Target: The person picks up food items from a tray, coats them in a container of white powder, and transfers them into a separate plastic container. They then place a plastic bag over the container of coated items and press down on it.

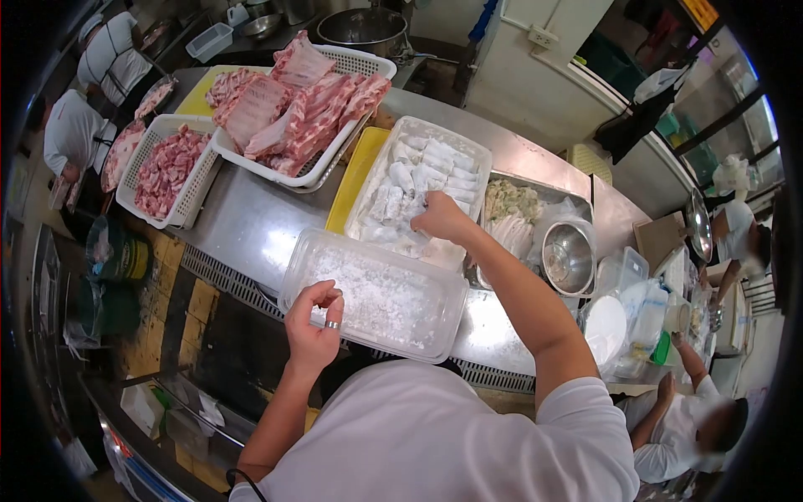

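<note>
My right hand (441, 217) reaches into a white plastic tub (483, 180) of pale rolled pieces (402, 177) coated in white powder. Its fingers are drawn together at the near part of the rolls, and whatever they pinch is hidden. Closer to me lies a shallow translucent tray (454, 322), its bottom dusted with clumpy white powder (376, 289). Over that tray's left side hovers my left hand (314, 328), a ring on one finger. Its fingers are loosely curled with a gap to the thumb, and nothing shows between them.
White baskets hold rib slabs (293, 109) and meat chunks (171, 171). A yellow board (358, 180) lies left of the tub. On the right are a metal pan with shredded food (510, 222) and a steel bowl (567, 258). Other people work at both sides.
</note>
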A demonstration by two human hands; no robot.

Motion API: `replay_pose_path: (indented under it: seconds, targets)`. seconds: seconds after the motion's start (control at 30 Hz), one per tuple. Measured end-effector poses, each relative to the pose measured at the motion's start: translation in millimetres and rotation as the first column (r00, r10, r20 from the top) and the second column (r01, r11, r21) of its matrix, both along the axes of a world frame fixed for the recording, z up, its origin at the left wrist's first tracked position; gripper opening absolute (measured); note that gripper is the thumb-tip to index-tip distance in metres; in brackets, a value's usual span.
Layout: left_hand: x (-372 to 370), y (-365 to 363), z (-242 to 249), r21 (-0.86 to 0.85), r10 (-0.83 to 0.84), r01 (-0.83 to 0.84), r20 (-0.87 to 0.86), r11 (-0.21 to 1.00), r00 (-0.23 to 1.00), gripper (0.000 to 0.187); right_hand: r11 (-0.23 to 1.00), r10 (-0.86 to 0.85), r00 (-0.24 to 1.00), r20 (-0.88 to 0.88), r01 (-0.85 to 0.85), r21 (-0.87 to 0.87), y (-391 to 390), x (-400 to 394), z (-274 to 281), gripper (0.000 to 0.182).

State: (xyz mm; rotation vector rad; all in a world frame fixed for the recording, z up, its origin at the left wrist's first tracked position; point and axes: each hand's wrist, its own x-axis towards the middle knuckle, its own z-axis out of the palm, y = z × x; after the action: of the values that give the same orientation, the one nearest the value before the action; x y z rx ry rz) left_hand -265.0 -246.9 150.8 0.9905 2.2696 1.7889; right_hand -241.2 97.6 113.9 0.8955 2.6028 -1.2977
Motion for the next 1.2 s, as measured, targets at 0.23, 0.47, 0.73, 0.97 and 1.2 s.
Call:
replay_pose_path:
  seconds: [0.23, 0.47, 0.73, 0.97, 1.2]
  targets:
    - [0, 4, 1, -0.002, -0.019, 0.02, 0.009, 1.0, 1.0, 0.027, 0.861, -0.185, 0.978, -0.093, 0.116, -0.496, 4, -15, 5, 0.037]
    - [4, 7, 3, 0.001, -0.025, 0.025, 0.02, 1.0, 0.999, 0.027, 0.935, -0.074, 0.987, -0.142, 0.019, -0.354, -4, -30, 22, 0.044]
    - [2, -3, -4, 0.0, -0.025, 0.025, 0.057, 1.0, 0.998, 0.029, 0.803, 0.484, 0.805, 0.342, -0.564, 0.192, -6, 32, -49, 0.05]
    - [1, 3, -3, 0.028, 0.001, -0.003, 0.07, 1.0, 0.998, 0.025, 0.744, 0.219, 0.927, 0.304, -0.36, 0.563, 16, 34, -28, 0.04]
    - [0, 3, -3, 0.03, -0.037, 0.035, 0.062, 0.999, 0.997, 0.027, 0.938, 0.203, 0.906, 0.37, -0.289, 0.193, 6, 20, -27, 0.05]
